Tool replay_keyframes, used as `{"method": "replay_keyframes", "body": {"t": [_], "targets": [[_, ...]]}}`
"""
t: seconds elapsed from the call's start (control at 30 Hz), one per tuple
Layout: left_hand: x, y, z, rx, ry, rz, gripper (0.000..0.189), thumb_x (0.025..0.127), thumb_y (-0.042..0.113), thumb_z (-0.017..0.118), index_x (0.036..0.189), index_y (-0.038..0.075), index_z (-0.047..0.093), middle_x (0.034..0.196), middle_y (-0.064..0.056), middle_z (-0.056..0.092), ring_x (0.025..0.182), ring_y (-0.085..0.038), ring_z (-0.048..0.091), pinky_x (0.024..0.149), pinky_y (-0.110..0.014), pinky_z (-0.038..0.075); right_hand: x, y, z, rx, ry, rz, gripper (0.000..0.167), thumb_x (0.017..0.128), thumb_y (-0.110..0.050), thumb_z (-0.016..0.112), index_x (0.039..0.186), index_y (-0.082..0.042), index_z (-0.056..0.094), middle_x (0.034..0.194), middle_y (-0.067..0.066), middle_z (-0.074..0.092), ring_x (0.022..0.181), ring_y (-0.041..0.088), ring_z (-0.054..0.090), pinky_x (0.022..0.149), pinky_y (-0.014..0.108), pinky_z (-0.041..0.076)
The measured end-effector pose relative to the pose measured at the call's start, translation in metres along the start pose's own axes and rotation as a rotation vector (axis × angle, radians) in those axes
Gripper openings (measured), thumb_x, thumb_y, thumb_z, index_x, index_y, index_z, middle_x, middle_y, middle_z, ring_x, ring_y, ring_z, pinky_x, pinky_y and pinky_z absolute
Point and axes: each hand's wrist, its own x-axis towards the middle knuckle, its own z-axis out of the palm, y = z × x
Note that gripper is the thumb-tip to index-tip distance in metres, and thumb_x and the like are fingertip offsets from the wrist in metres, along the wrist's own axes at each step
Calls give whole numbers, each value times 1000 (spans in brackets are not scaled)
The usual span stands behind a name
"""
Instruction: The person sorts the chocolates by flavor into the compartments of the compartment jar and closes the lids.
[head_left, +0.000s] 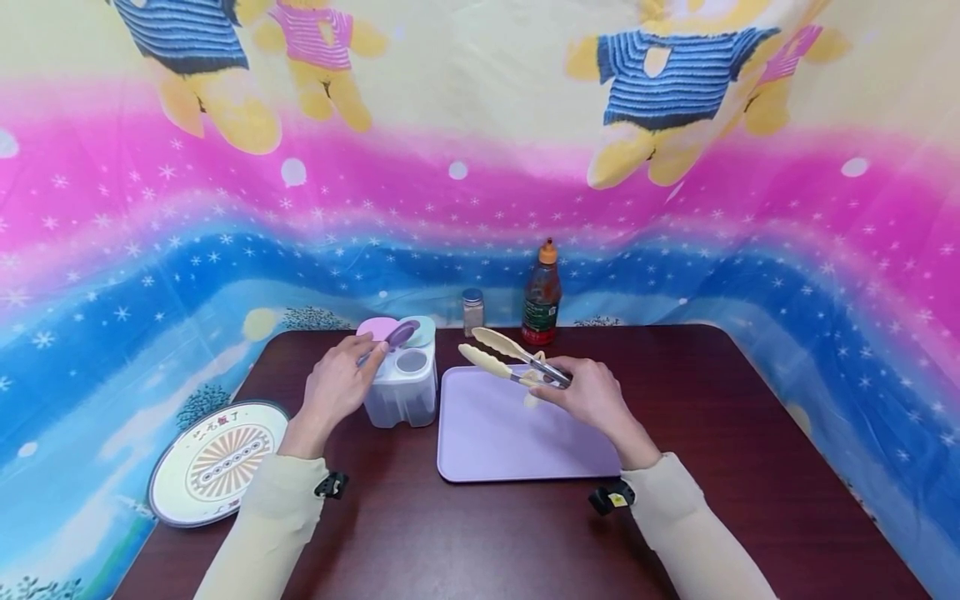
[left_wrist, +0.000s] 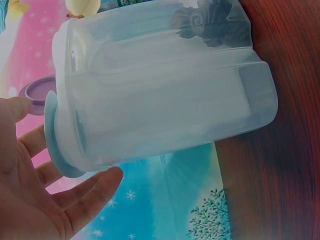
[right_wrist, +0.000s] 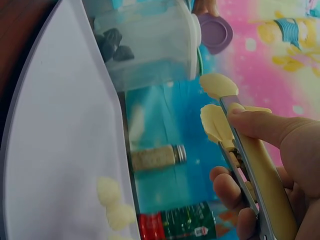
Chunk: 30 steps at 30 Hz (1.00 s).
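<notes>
My left hand (head_left: 336, 382) pinches a raised purple flip lid (head_left: 402, 335) on a clear plastic storage container (head_left: 400, 398). A round opening (head_left: 411, 360) shows beside the lid. In the left wrist view the thumb touches the lid and the other fingers spread around the container's top. Dark pieces (right_wrist: 116, 46) lie inside, near the bottom. My right hand (head_left: 594, 393) grips tongs (head_left: 497, 342) with cream tips, held above a lilac tray (head_left: 480, 446). The tips are apart with nothing between them. Several pale yellow slices (right_wrist: 120, 215) lie on the tray, mostly hidden by the right hand in the head view.
A sauce bottle (head_left: 542, 304) with an orange cap and a small blue-topped jar (head_left: 472, 312) stand behind the tray. A patterned plate (head_left: 225, 462) rests at the table's left edge. A printed cloth (head_left: 450, 217) hangs around the table (head_left: 480, 542).
</notes>
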Motion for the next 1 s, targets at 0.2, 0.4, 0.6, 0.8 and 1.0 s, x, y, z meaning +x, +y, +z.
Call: {"method": "replay_keyframes", "body": {"t": [0.2, 0.4, 0.6, 0.8, 1.0], "targets": [[1, 0, 0, 1, 4, 8, 68, 104, 59, 30, 140, 8, 58, 153, -12, 48, 138, -42, 46, 103, -64, 44, 0, 18, -6, -23, 26, 20, 63, 78, -55, 79, 128, -17, 69, 111, 9, 73, 87, 22, 60, 65, 31, 42], [1, 1, -1, 3, 8, 6, 66, 104, 58, 31, 140, 9, 58, 153, -12, 49, 137, -42, 47, 101, -64, 44, 0, 36, -13, -40, 51, 58, 68, 77, -56, 80, 130, -15, 67, 109, 13, 73, 85, 25, 61, 64, 32, 41], [1, 1, -1, 0, 6, 2, 67, 104, 59, 31, 140, 9, 58, 153, -12, 49, 137, -42, 47, 101, -64, 45, -2, 52, -19, -47, 73, 83, 74, 75, -57, 81, 130, -9, 66, 106, 16, 73, 82, 26, 61, 64, 31, 40], [1, 1, -1, 2, 5, 0, 68, 104, 59, 31, 141, 9, 58, 153, -12, 49, 137, -42, 47, 101, -64, 45, -3, 67, -22, -25, 70, 112, 71, 75, -58, 80, 123, -7, 66, 78, 8, 64, 68, 22, 52, 56, 31, 36], [0, 1, -1, 3, 2, -2, 68, 104, 60, 31, 140, 9, 58, 153, -12, 49, 137, -42, 47, 101, -64, 45, -6, 78, -28, -17, 72, 156, 71, 74, -63, 78, 117, -7, 66, 76, 6, 61, 63, 20, 49, 55, 30, 39]]}}
